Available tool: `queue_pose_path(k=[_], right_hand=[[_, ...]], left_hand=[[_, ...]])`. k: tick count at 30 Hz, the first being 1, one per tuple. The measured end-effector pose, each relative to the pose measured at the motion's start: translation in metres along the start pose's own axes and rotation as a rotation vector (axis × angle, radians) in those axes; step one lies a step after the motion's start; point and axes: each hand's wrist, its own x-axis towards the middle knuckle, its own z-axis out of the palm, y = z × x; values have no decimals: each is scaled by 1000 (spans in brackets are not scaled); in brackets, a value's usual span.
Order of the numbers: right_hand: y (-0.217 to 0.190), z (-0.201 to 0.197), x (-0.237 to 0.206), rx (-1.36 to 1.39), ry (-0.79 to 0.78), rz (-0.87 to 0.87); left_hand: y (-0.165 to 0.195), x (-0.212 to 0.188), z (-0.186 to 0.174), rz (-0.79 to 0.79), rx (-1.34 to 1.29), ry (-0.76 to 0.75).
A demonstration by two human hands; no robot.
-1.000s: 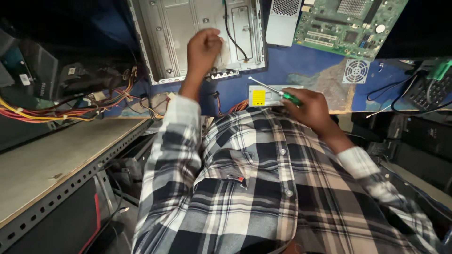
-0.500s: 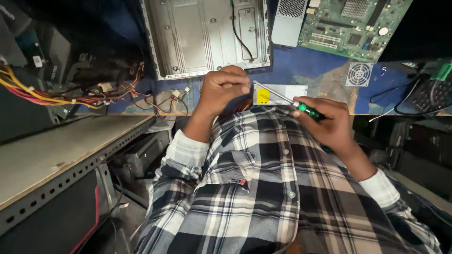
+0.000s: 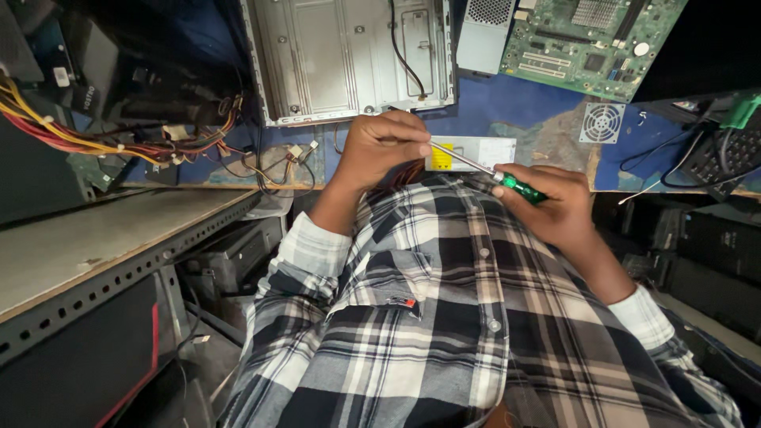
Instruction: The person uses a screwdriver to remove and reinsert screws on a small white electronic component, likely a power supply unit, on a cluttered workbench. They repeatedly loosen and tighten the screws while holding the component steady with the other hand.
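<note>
Green translucent plastic is what the screwdriver (image 3: 507,181) handle looks to be made of, and it's wrapped up in the right hand (image 3: 555,208), grip clenched around it, just above the plaid shirt (image 3: 444,317). Its thin metal shaft runs up and left to the left hand (image 3: 384,147), where the tip is pinched by curled fingers; the very tip is hidden, so whether anything small is held there can't be made out. Both hands are held over the near edge of the blue bench (image 3: 515,111).

Just behind the shaft a grey metal box with a yellow sticker (image 3: 472,153) is lying on the bench, partly blocked by the left hand. Further back an opened computer case (image 3: 349,55) of bare sheet metal is seen, cut off at the top. A green circuit board (image 3: 590,40) and a small square fan (image 3: 602,123) are off to the right. A messy bundle of yellow, red and black wires (image 3: 119,143) is spread at the left, its origin lost in shadow. A dark keyboard (image 3: 725,158) is clipped by the right edge.
</note>
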Motion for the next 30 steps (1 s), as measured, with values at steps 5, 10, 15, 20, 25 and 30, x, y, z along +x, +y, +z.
queue_pose_path(k=[5, 10, 15, 20, 25, 30], right_hand=[[3, -10, -5, -108, -47, -21], [19, -7, -12, -6, -51, 52], [35, 1, -24, 159, -44, 124], [45, 6, -35, 246, -52, 197], [55, 1, -40, 224, -68, 247], [56, -16, -47, 234, -73, 219]], left_hand=[[25, 0, -1, 107, 373, -131], [29, -4, 5, 72, 378, -230], [10, -12, 12, 55, 197, -136], [-12, -20, 28, 10, -74, 15], [-21, -25, 34, 17, 214, 76], [-29, -28, 51, 25, -148, 85]])
